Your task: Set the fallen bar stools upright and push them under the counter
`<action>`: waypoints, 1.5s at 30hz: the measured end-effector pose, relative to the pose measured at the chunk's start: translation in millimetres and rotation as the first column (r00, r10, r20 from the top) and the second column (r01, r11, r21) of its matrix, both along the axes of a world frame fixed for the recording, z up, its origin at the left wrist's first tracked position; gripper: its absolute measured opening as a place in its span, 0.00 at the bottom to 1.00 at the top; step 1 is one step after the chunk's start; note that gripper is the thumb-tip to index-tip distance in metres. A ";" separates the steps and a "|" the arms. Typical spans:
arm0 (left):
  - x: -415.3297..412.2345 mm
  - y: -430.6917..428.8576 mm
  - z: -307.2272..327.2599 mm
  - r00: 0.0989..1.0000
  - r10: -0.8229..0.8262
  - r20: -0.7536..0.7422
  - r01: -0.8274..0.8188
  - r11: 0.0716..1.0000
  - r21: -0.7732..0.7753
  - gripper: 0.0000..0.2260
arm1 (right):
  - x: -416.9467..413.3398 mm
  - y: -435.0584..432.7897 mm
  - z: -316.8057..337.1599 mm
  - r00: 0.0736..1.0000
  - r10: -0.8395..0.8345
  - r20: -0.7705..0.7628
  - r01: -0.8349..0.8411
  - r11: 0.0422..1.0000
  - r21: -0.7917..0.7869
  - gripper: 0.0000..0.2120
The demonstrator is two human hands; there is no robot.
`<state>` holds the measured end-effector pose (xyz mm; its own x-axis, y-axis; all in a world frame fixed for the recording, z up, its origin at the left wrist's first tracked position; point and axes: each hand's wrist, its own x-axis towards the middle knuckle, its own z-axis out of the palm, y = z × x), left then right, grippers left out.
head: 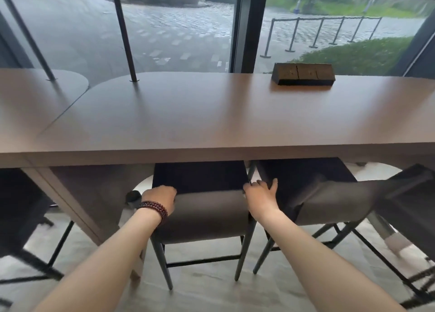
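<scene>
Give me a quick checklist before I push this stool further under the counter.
1. Middle stool upright: ok.
2. Left hand on backrest's left edge: ok.
3. Right hand on its right edge: ok.
4. Seat below the counter: ok, it is already partly under.
5. Gap to neighbouring stool on the right: not ok, very tight.
6. Floor under the counter free of obstacles: cannot tell.
</scene>
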<state>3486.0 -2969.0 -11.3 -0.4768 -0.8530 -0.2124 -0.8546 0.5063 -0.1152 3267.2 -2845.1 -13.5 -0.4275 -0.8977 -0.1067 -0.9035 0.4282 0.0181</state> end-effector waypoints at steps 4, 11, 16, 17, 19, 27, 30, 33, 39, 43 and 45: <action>6.4 1.1 3.3 0.998 0.025 0.053 -0.025 1.000 -0.014 0.08 | 0.0 2.1 1.3 1.000 0.018 -0.014 -0.019 0.999 -0.030 0.18; 23.5 4.3 7.8 0.996 0.069 0.061 -0.070 0.998 0.004 0.08 | 19.8 6.9 0.2 1.000 0.004 0.004 -0.004 0.999 -0.050 0.18; 33.9 7.3 5.5 0.996 0.087 0.034 -0.087 0.996 0.006 0.07 | 28.4 9.3 -5.0 1.000 0.000 0.006 0.000 0.997 -0.078 0.17; 34.0 7.6 5.4 0.996 0.085 0.025 -0.085 0.996 0.006 0.07 | 27.8 9.4 -5.1 1.000 0.003 0.009 -0.002 0.997 -0.078 0.17; 35.2 7.8 6.2 0.996 0.084 0.023 -0.085 0.996 0.016 0.07 | 27.3 9.6 -4.5 1.000 0.002 0.023 0.000 0.998 -0.068 0.18; -7.8 20.1 27.0 0.987 -0.079 -0.143 0.110 0.969 0.221 0.27 | 11.1 28.9 6.7 0.966 0.096 0.240 -0.015 0.947 -0.321 0.25; -47.9 33.9 38.4 0.952 -0.129 -0.279 0.199 0.950 0.240 0.28 | -10.8 42.5 12.1 0.964 0.095 0.248 0.014 0.915 -0.404 0.24; -87.6 52.2 44.7 0.903 -0.151 -0.402 0.262 0.935 0.238 0.27 | -35.0 58.7 14.3 0.971 0.051 0.235 0.058 0.898 -0.437 0.21; -167.7 93.9 47.1 0.807 -0.267 -0.526 0.377 0.919 0.112 0.23 | -87.0 96.9 18.3 0.981 0.004 0.194 0.091 0.873 -0.480 0.22; -224.7 122.4 43.2 0.762 -0.293 -0.577 0.390 0.919 0.049 0.21 | -147.5 133.0 20.8 0.989 0.026 0.148 0.050 0.870 -0.490 0.22; -257.3 136.7 41.2 0.756 -0.292 -0.586 0.388 0.921 0.042 0.21 | -185.3 153.6 21.7 0.992 0.017 0.125 0.043 0.887 -0.459 0.22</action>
<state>3228.7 -2832.2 30.0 -0.8036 -0.5909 0.0713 -0.5100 0.7455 0.4292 3081.8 -2691.5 8.2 -0.4499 -0.8529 0.2649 -0.8801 0.3730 -0.2938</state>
